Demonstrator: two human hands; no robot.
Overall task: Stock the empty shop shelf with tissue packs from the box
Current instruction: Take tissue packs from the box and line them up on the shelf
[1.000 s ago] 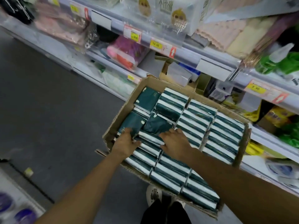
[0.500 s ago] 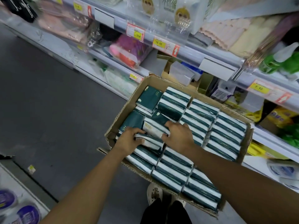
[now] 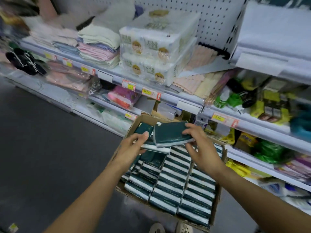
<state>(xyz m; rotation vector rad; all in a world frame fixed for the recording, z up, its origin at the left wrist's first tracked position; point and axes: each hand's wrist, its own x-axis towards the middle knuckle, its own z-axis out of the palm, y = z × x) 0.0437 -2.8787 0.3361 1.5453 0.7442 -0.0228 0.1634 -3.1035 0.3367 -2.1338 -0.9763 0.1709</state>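
Note:
A cardboard box [image 3: 217,200] stands on the floor below me, filled with rows of dark green and white tissue packs [image 3: 175,180]. A small stack of these packs [image 3: 170,133] is lifted above the box's far end. My left hand [image 3: 133,145] grips the stack's left side, thumb on top. My right hand [image 3: 200,143] holds its right end, fingers over the upper edge. A white shelf [image 3: 272,39] at the upper right looks bare.
Shop shelving [image 3: 170,96] runs across the view with folded towels [image 3: 99,47], a large white tissue bundle [image 3: 151,54], price tags and mixed packets. Dark grey floor [image 3: 42,148] lies on the left. My shoes [image 3: 170,227] show at the bottom edge.
Both hands have closed on a stack of packs and lifted it out of the box. The camera has tilted up, bringing the higher shelves into view.

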